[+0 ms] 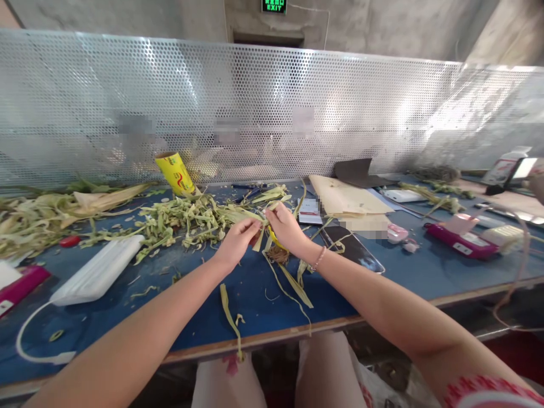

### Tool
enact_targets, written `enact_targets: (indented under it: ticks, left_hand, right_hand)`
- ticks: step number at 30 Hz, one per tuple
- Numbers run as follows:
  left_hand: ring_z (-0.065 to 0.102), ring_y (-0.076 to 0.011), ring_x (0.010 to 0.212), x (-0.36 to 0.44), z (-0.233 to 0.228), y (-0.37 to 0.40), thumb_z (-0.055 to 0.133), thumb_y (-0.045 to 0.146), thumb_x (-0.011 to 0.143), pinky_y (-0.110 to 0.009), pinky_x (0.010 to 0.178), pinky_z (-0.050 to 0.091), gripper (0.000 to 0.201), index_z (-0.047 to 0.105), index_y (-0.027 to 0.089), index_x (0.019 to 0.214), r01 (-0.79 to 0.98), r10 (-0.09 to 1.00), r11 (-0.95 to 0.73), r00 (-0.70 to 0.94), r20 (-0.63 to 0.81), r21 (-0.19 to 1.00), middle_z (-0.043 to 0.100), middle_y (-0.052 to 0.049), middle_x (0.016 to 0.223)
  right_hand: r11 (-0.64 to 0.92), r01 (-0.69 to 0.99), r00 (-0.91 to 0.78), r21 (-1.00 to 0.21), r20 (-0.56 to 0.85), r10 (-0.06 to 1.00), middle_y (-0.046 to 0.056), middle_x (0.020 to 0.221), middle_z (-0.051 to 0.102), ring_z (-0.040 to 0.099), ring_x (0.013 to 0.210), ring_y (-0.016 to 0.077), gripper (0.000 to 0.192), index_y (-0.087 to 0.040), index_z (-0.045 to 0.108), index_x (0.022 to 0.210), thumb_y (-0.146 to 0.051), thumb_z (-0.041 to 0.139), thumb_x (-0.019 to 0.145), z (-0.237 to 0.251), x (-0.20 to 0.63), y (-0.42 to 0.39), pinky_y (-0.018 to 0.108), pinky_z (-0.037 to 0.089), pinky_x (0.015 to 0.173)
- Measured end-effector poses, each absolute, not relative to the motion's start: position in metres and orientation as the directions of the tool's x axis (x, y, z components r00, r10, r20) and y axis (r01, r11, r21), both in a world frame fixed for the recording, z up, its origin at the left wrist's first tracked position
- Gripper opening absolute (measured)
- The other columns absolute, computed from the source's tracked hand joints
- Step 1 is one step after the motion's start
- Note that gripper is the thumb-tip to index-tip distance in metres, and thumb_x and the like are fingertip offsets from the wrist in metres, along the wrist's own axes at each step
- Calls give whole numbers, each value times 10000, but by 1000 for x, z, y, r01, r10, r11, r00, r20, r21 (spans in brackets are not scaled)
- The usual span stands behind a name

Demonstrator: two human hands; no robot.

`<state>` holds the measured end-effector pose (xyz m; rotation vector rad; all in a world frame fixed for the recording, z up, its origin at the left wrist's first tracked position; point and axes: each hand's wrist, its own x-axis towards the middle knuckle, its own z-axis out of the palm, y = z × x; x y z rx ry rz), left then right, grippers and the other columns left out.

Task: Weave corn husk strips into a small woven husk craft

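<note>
Both hands meet over the middle of the blue table (195,317). My left hand (238,241) pinches a pale green strip of dried husk or leaf (258,242). Close beside it, my right hand (285,225) has its fingers closed on the same strip; the fingertips partly cover it. Under the hands sits a small brown coiled bundle (278,255) with something yellow next to it, partly hidden. Loose husk strips (297,288) trail from there toward the front edge. A heap of knotted pale green pieces (187,224) lies left of my hands.
A tilted yellow tube (175,173) stands behind the heap. A white power bank (100,269) with a cable lies at left. Tan paper sheets (346,195), a dark tablet-like slab (355,249) and a magenta device (461,241) are at right. A perforated metal screen (255,96) closes the back.
</note>
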<state>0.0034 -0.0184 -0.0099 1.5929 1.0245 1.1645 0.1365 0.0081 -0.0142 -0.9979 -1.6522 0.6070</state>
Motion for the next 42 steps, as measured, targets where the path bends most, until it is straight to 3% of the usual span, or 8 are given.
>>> enact_targets:
  ticks: [5,12,16,21,25,29,34,42]
  left_hand:
    - [464,-104,579,4,-15,-15,480,303,771,-231,582,387,192,455,172,632,164,950,-311,96,298,936,449,31,601]
    - [342,-82,436,7,-19,-22,429,345,800,-220,453,271,268,451,174,595,253,959,-284,83,272,925,405,40,486]
    - [399,-92,463,8,-16,-25,434,329,797,-228,476,306,246,470,174,609,238,957,-291,70,282,927,458,27,518]
    - [457,-101,499,10,-16,-24,429,305,810,-237,519,352,222,462,178,630,107,958,-285,7,286,953,480,25,542]
    - [353,-72,430,14,-16,-24,414,240,824,-215,457,301,225,394,182,608,-101,971,-238,-25,237,966,364,56,496]
    - [275,-58,398,15,-16,-24,412,244,841,-201,420,230,210,368,186,644,-160,972,-234,-47,230,959,306,74,478]
    - [258,-64,381,12,-15,-24,441,336,837,-209,411,216,247,327,205,661,-99,949,-315,-23,314,944,263,88,449]
    - [341,-76,380,5,-13,-22,441,397,824,-218,424,278,236,376,205,702,144,924,-376,-18,383,915,345,81,435]
  right_hand:
    - [595,319,-156,-738,578,801,-13,659,458,447,640,135,126,-217,355,704,-280,388,808,-17,133,4,281,348,630]
    - [633,326,-146,-702,624,768,-4,665,472,465,618,143,73,-219,358,766,-266,369,820,-18,130,-2,288,372,618]
    - [650,321,-149,-689,641,753,-5,666,473,475,623,142,72,-219,360,777,-273,363,825,-18,130,-2,283,383,618]
    - [678,308,-180,-667,659,730,-7,669,476,482,618,136,69,-219,367,780,-267,355,828,-17,129,-5,273,388,611]
    - [698,301,-204,-649,672,712,-4,686,480,488,642,135,65,-219,375,779,-259,361,828,-18,128,-7,271,392,631]
    - [696,288,-193,-658,672,715,8,722,481,484,678,133,79,-213,380,773,-264,358,828,-18,126,-9,277,392,661]
    - [667,225,-152,-710,651,744,-10,711,458,449,652,112,91,-208,381,748,-259,374,823,-15,125,-9,265,381,657]
    - [620,147,-111,-771,609,785,-44,631,390,380,575,91,99,-206,397,755,-277,403,824,-18,128,-2,245,340,587]
